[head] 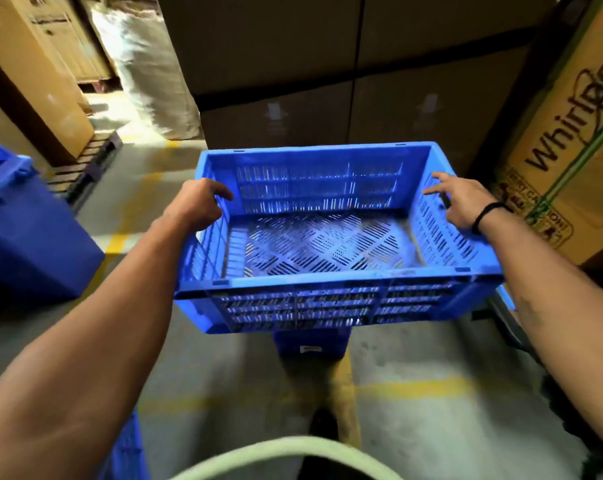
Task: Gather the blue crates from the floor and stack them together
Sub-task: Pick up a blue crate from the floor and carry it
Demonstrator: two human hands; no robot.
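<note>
Head view: blue crate (328, 237) held mid-frame above concrete floor (414, 393), open side up, empty, long axis running left-right, near long wall toward camera. Left hand (198, 202) grips left short rim, fingers curled over edge. Right hand (461, 200) on right short rim, fingers loosely spread, black wristband (485, 214). Second blue crate (23, 230) at left, on floor. Whirlpool carton (570, 133) right.

Tall brown cartons (328, 64) far ahead, a Whirlpool box (570, 133) right, a wooden pallet (85, 161) far left, yellow floor lines (414, 386) near
</note>
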